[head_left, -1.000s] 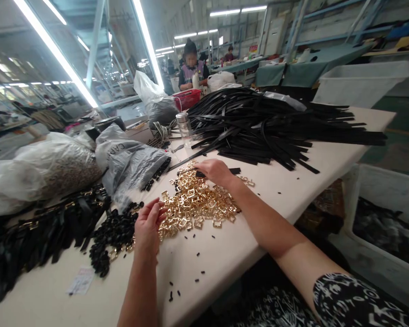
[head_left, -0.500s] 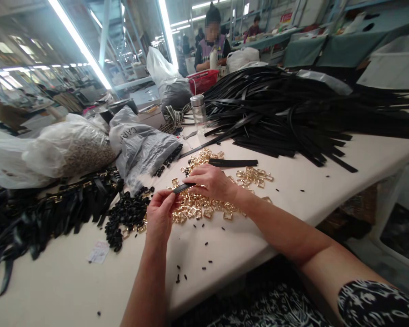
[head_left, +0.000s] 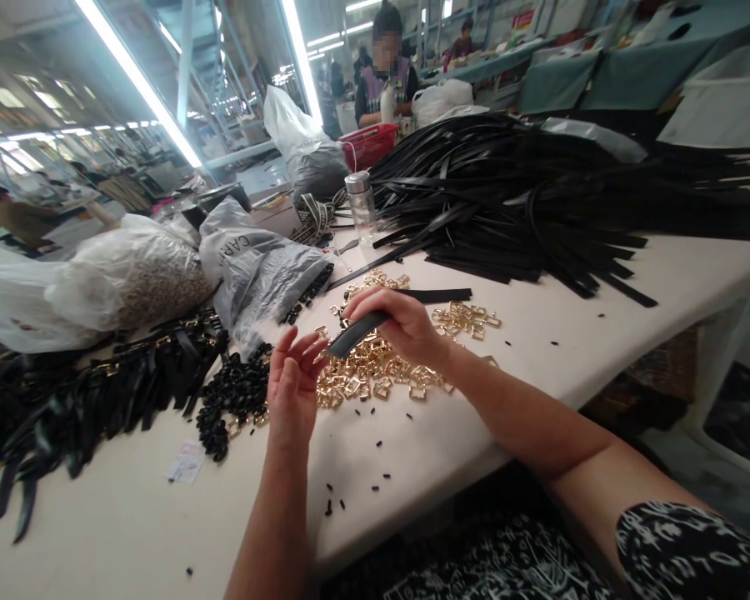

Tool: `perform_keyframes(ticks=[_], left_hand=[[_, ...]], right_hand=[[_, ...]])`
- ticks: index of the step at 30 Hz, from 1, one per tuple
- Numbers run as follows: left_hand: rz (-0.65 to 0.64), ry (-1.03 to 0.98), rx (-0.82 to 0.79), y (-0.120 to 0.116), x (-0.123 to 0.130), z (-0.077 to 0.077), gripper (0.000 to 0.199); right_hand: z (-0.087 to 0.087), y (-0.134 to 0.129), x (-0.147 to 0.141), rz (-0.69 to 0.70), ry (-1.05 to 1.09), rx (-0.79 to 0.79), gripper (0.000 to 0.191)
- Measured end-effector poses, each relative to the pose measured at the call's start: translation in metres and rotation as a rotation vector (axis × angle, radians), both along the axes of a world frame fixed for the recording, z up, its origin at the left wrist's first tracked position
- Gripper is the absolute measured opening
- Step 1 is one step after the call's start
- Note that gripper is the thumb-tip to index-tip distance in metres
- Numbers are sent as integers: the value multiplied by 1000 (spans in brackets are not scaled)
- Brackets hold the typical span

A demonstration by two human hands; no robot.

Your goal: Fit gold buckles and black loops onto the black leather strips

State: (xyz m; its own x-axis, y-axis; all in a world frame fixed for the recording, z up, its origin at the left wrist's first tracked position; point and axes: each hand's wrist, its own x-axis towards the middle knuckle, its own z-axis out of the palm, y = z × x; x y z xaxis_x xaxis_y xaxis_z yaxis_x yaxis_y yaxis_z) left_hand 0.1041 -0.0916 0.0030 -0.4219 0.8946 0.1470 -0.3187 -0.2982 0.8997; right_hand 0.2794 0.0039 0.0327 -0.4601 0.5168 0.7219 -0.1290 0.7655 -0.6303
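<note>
A dark strap (head_left: 357, 335) is held in the right hand (head_left: 406, 327), above the heap of gold buckles (head_left: 375, 373) on the pale table (head_left: 137, 533). The strap is flat, narrow and slightly bowed; a dull sheen is shown on its face, and its free end, cut off blunt, is angled down toward the left hand (head_left: 292, 383). Its other end is hidden by the right hand, whose fingers are closed on it. The left hand is unclenched, with fingers spread, close to the free end; whether contact is made cannot be told. Part of the buckles is covered by the strap and right hand. A second strip (head_left: 441, 295) is seen just beyond the right hand, by which it is partly hidden. Small black rings (head_left: 231, 404) are piled left of the buckles, and black bits (head_left: 378, 444) are scattered nearer the table edge. The far side is taken up by a grey bag (head_left: 250, 258), a jar (head_left: 361, 212) and a large heap of black strips (head_left: 475, 192).
</note>
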Motion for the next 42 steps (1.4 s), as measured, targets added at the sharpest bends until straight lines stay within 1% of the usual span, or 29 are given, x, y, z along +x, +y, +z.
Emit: perform_keyframes(ticks=[1, 3, 5, 6, 7, 8, 10, 11, 12, 13, 14, 15, 16, 17, 18, 19, 20, 22, 23, 24, 26, 29, 31, 33, 35, 36, 38, 40, 42], left_hand=[[-46, 24, 6, -1, 2, 0, 55], [-195, 63, -35, -2, 6, -1, 60], [-362, 75, -140, -3, 11, -6, 62], [-418, 68, -203, -3, 14, -8, 61], [-441, 56, -263, -3, 16, -10, 57], [-433, 41, -313, -3, 18, -12, 51], [-375, 5, -373, -2, 20, -14, 39], [-350, -13, -389, -2, 20, -14, 35], [-335, -28, -398, -1, 19, -14, 34], [-323, -44, -403, -1, 18, -13, 33], [-311, -61, -406, 0, 16, -12, 34], [-298, -82, -407, 0, 14, -12, 34], [-283, -108, -407, 1, 11, -11, 34], [-269, -141, -408, 1, 9, -10, 34], [-257, -178, -409, 2, 8, -8, 33], [-252, -218, -413, 2, 6, -7, 31], [-252, -256, -416, 2, 5, -7, 30], [-266, -324, -421, 3, 2, -5, 26], [-279, -355, -421, 2, 1, -5, 24], [-294, -381, -417, 2, 1, -5, 23], [-329, -418, -406, 2, -1, -5, 21], [-334, -357, -424, 2, 0, -8, 24], [-255, -219, -409, 3, 1, -10, 33], [-141, -43, -346, 3, 3, -12, 40], [-60, 99, -295, 4, 3, -15, 39], [-46, 138, -294, 4, 3, -15, 38], [-51, 131, -327, 4, 2, -16, 36], [-75, 46, -370, 6, 1, -16, 37], [-113, -60, -404, 7, 1, -15, 36]], right_hand=[[3, -4, -1, 52, 102, -124, 28], [4, -12, -6, 148, 222, -356, 35], [1, -17, -13, 244, 246, -533, 39], [-3, -19, -18, 279, 249, -603, 40], [-6, -20, -22, 308, 251, -660, 40], [-11, -20, -26, 335, 244, -703, 40], [-18, -17, -31, 362, 210, -756, 41], [-21, -13, -32, 343, 183, -774, 42], [-24, -8, -31, 289, 153, -793, 44], [-25, -1, -29, 195, 129, -805, 46], [-26, 6, -26, 61, 117, -797, 48], [-26, 14, -21, -102, 112, -757, 48], [-25, 21, -16, -272, 108, -672, 48], [-24, 26, -11, -425, 94, -543, 49], [-22, 30, -7, -531, 64, -377, 51], [-20, 31, -3, -579, 11, -196, 53], [-18, 30, 0, -567, -67, -19, 52], [-16, 25, 0, -415, -239, 260, 42], [-16, 22, -1, -327, -303, 348, 34], [-17, 19, -4, -256, -346, 401, 26], [-20, 16, -8, -182, -373, 436, 19], [-24, 17, -11, -185, -415, 404, 25], [-25, 17, -10, -199, -477, 349, 27], [-25, 16, -8, -190, -525, 266, 26], [-24, 14, -7, -158, -550, 184, 24], [-24, 12, -7, -143, -550, 155, 23], [-24, 10, -7, -102, -538, 130, 22], [-23, 9, -7, -65, -509, 145, 23], [-23, 9, -7, -60, -484, 177, 24]])
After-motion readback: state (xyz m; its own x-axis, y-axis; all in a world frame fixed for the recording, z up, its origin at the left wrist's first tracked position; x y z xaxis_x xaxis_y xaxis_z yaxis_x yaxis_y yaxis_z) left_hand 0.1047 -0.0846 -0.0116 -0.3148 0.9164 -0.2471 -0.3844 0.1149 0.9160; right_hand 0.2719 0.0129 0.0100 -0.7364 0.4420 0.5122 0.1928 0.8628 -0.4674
